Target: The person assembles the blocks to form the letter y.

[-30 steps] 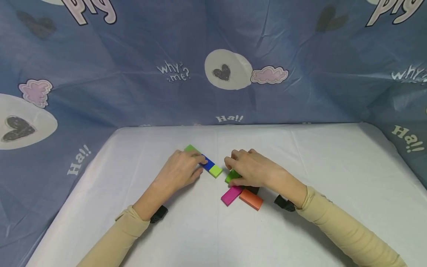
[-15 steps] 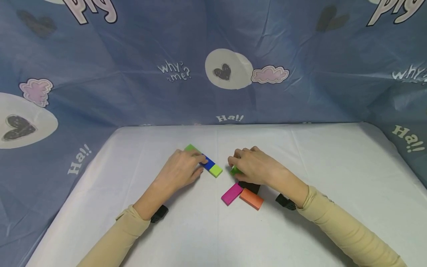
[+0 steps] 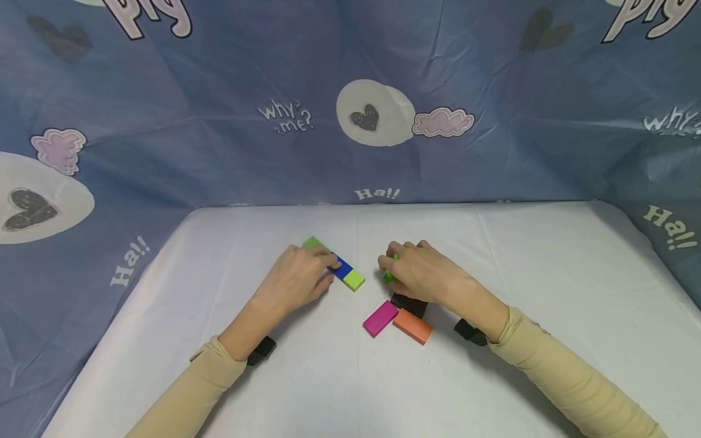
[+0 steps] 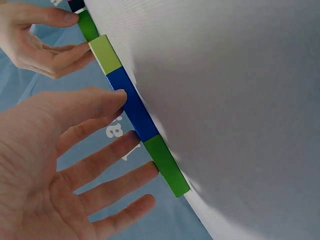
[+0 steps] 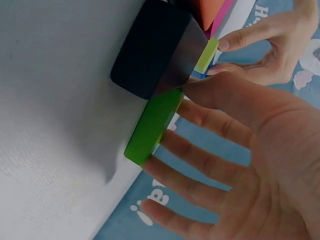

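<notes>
In the head view my left hand point(image 3: 296, 277) rests over a straight diagonal row of blocks. The row runs from a green block point(image 4: 167, 165) at the far end, through a blue block point(image 3: 344, 266), to a short lime block point(image 3: 354, 280). Thumb and fingers pinch the blue one, and another finger touches the green. To the right, my right hand point(image 3: 418, 274) grips a separate green block point(image 5: 155, 127) between thumb and fingers, mostly covered from above. Just below that hand lies a black block point(image 3: 409, 305), close to the green one in the right wrist view.
A magenta block point(image 3: 380, 318) and an orange block point(image 3: 413, 326) lie on the white tablecloth point(image 3: 306, 383), close to the black block. A blue patterned cloth point(image 3: 219, 164) hangs behind the table and along its sides.
My right hand has moved slightly away and to the right with its green block, uncovering more of the black block. The left hand and its row have stayed in place.
</notes>
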Action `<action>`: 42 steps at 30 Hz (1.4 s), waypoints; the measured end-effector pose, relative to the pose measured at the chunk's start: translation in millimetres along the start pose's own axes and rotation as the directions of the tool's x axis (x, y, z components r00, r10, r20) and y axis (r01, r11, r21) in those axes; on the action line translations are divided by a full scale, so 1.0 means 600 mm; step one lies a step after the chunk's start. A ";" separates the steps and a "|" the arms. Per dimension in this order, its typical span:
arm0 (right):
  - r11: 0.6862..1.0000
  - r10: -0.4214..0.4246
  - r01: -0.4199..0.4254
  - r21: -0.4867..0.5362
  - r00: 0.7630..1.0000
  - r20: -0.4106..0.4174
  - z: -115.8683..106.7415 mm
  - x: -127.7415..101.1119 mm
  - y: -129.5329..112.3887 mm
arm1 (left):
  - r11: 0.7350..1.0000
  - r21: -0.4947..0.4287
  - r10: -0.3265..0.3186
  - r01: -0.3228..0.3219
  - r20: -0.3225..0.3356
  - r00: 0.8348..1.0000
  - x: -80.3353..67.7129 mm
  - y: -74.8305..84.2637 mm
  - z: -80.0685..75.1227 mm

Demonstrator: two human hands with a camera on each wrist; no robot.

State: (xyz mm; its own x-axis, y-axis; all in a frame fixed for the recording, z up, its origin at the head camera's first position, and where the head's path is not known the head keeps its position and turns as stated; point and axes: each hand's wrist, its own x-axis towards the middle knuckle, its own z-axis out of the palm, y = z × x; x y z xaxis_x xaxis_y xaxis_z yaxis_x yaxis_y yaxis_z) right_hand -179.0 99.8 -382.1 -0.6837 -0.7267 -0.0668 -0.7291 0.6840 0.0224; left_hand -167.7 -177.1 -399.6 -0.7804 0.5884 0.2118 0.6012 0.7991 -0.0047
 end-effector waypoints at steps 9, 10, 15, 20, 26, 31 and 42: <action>1.000 -0.010 0.009 -0.023 1.000 -0.030 0.004 0.001 0.004 | 1.000 0.002 -0.012 0.012 0.012 1.000 0.001 0.002 -0.002; 1.000 -0.010 0.009 -0.030 0.999 -0.030 0.005 0.001 0.005 | 1.000 0.003 -0.012 0.012 0.013 1.000 0.001 0.002 -0.002; 0.999 -0.011 0.010 -0.039 1.000 -0.025 0.008 0.004 0.007 | 1.000 0.008 -0.010 0.010 0.012 1.000 0.001 0.002 -0.003; 0.999 -0.021 0.020 -0.036 0.999 -0.027 0.008 0.007 0.010 | 1.000 0.013 -0.008 0.008 0.012 1.000 0.001 0.002 -0.003; 0.999 -0.037 0.036 -0.028 0.999 -0.024 0.006 0.012 0.008 | 1.000 0.007 -0.006 0.006 0.011 1.000 0.000 0.001 -0.003; 0.997 -0.056 0.054 -0.046 0.997 -0.049 0.009 0.023 0.007 | 1.000 0.003 -0.006 0.006 0.014 1.000 0.000 0.001 -0.002; 0.993 -0.106 0.099 -0.067 0.988 -0.109 0.018 0.045 0.013 | 1.000 0.007 0.001 -0.001 0.016 1.000 0.001 0.000 -0.002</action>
State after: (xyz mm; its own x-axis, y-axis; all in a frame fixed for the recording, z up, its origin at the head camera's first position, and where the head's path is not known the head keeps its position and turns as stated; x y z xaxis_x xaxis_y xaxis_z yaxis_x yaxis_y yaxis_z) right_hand -203.0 86.4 -394.6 -0.6017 -0.7977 0.0400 -0.7937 0.6028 0.0820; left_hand -168.0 -176.7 -398.0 -0.7827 0.5907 0.1963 0.6005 0.7995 -0.0116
